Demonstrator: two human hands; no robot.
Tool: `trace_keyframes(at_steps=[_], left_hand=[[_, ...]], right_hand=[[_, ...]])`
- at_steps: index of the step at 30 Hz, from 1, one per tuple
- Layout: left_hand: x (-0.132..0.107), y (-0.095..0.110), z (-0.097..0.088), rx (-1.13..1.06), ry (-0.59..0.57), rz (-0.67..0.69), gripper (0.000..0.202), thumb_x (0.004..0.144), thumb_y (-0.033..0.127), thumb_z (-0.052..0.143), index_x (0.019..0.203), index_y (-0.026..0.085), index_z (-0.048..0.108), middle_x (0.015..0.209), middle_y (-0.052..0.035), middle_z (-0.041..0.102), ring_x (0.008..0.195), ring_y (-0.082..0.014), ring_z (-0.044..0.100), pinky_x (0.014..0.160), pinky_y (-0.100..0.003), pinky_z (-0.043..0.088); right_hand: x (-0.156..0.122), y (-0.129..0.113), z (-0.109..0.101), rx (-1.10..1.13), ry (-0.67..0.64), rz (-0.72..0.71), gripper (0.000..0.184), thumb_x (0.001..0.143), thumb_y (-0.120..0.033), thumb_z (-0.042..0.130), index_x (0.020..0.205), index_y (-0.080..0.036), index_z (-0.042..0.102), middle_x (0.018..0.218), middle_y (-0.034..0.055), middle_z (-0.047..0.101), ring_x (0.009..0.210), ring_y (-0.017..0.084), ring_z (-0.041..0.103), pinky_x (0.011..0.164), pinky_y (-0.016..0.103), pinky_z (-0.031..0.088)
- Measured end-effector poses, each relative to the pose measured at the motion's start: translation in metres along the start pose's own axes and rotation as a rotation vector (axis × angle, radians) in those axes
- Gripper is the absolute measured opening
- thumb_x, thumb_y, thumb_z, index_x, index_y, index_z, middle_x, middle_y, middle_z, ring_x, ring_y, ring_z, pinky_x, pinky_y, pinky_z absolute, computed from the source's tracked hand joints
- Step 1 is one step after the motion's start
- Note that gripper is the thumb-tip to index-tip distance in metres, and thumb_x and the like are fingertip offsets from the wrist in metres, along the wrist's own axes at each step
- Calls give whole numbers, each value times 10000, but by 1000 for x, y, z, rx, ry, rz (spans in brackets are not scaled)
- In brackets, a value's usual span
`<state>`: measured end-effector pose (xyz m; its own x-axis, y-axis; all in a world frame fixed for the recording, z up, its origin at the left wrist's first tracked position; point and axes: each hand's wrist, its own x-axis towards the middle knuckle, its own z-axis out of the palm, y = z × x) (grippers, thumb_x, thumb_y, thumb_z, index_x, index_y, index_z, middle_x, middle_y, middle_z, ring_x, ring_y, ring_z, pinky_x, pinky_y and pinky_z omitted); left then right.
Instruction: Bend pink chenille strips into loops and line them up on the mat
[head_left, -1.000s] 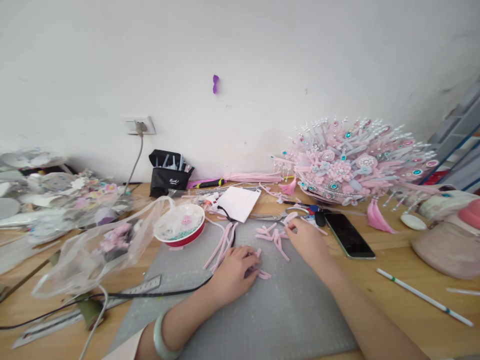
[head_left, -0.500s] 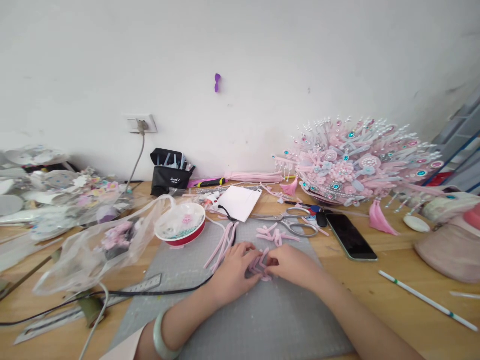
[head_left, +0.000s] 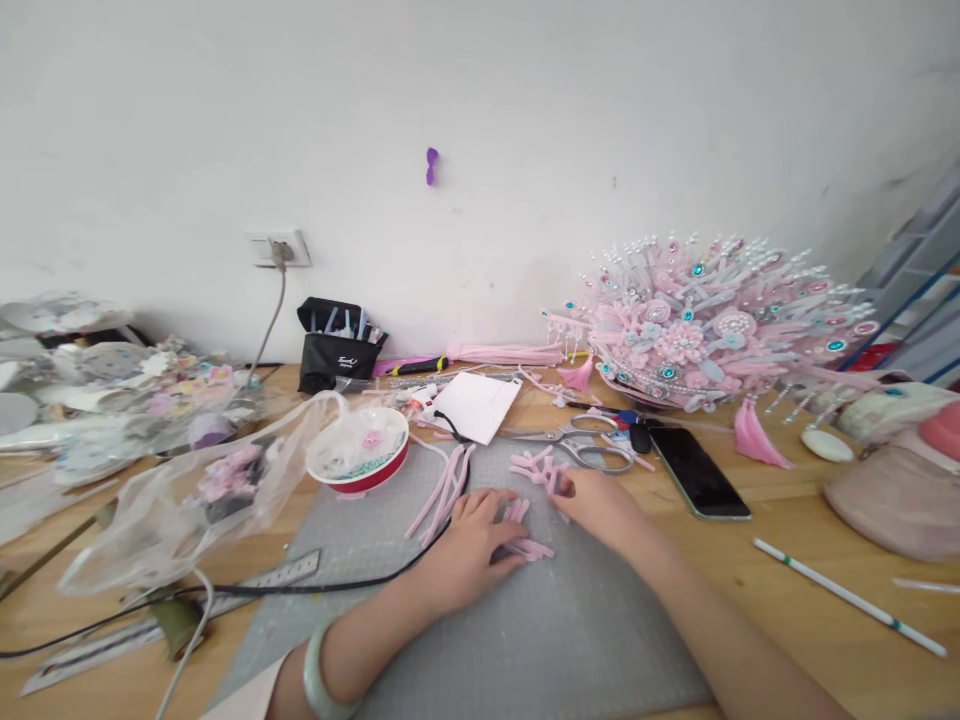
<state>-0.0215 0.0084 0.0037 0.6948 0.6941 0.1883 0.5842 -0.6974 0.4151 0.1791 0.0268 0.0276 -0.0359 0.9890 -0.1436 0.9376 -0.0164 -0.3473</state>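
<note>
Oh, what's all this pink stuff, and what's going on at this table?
A person is handling short pink fuzzy pieces on a gray mat. The left hand is curled around one small group, while the right hand has its fingertips at another loose pile; whether they grip a piece is hard to tell. Longer pink strips lie beyond the left hand, scissors lie just past the pile, and a big beaded pink decoration stands at the back right.

Short, fuzzy pale-pink pieces lie flat on the grey mat, partly hidden by the left hand. Just beyond, a loose cluster of matching pieces lies criss-crossed, its near end at the right hand.
</note>
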Motion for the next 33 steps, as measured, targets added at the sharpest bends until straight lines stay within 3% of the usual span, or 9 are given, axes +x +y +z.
trace_keyframes(at_steps=[4, 7, 10, 13, 19, 22, 28, 30, 33], left_hand=[[-1, 0, 1, -14, -5, 4, 216, 763, 289, 562, 976, 283, 598, 1205, -39, 448, 1113, -235, 363, 928, -404, 283], [-1, 0, 1, -18, -7, 10, 232, 751, 271, 574, 982, 271, 591, 1202, -40, 457, 1108, -232, 372, 923, -396, 290], [0, 1, 1, -20, -10, -2, 235, 741, 270, 584, 975, 256, 590, 1210, -49, 459, 1109, -237, 380, 920, -400, 297], [1, 1, 0, -19, -19, -15, 267, 729, 274, 599, 994, 251, 579, 1226, -61, 450, 1124, -248, 374, 920, -412, 297], [0, 0, -1, -18, -27, -17, 366, 707, 321, 627, 1056, 252, 540, 1248, -68, 429, 1142, -255, 363, 924, -418, 298], [0, 0, 0, -11, -17, -29, 408, 712, 333, 621, 1095, 241, 514, 1242, -78, 433, 1142, -256, 361, 925, -420, 298], [0, 1, -1, -33, -24, -7, 266, 740, 358, 584, 982, 247, 574, 1220, -52, 449, 1123, -246, 377, 919, -405, 305], [0, 1, -2, -41, -23, -4, 232, 754, 363, 565, 954, 248, 586, 1212, -48, 454, 1117, -243, 383, 921, -403, 301], [0, 1, -2, -50, -15, -7, 255, 759, 364, 559, 987, 250, 574, 1205, -53, 459, 1109, -243, 391, 919, -401, 300]], right_hand=[[1, -1, 0, -42, 115, 47, 214, 793, -329, 416, 762, -194, 578, 750, 34, 653, 684, 166, 585, 508, 227, 284], [4, 2, -3, -55, 118, 78, 275, 818, -381, 384, 752, -195, 576, 740, 37, 648, 697, 181, 589, 507, 234, 295], [6, 5, -3, -96, 169, 18, 200, 825, -258, 395, 898, -184, 565, 902, 62, 632, 789, 185, 590, 555, 233, 329], [10, 10, -1, -142, 177, -24, 265, 798, -127, 402, 1019, -163, 542, 1065, 100, 567, 878, 185, 572, 618, 235, 350], [15, 16, -3, -104, 118, 37, 147, 762, -192, 457, 767, -159, 600, 808, 59, 632, 740, 172, 581, 562, 228, 337], [14, 16, -12, 72, 122, 33, 121, 724, -244, 478, 695, -164, 564, 680, 27, 610, 654, 150, 557, 528, 216, 334], [9, 6, -20, 779, 18, -48, 116, 677, -281, 491, 663, -176, 444, 480, -59, 460, 442, 96, 442, 472, 213, 353], [6, 1, -16, 840, -4, -108, 140, 653, -280, 526, 684, -177, 437, 507, -61, 471, 455, 94, 447, 476, 214, 354], [-1, -6, -9, 638, -3, -200, 98, 637, -226, 554, 681, -169, 487, 600, -33, 532, 535, 102, 480, 503, 209, 333]])
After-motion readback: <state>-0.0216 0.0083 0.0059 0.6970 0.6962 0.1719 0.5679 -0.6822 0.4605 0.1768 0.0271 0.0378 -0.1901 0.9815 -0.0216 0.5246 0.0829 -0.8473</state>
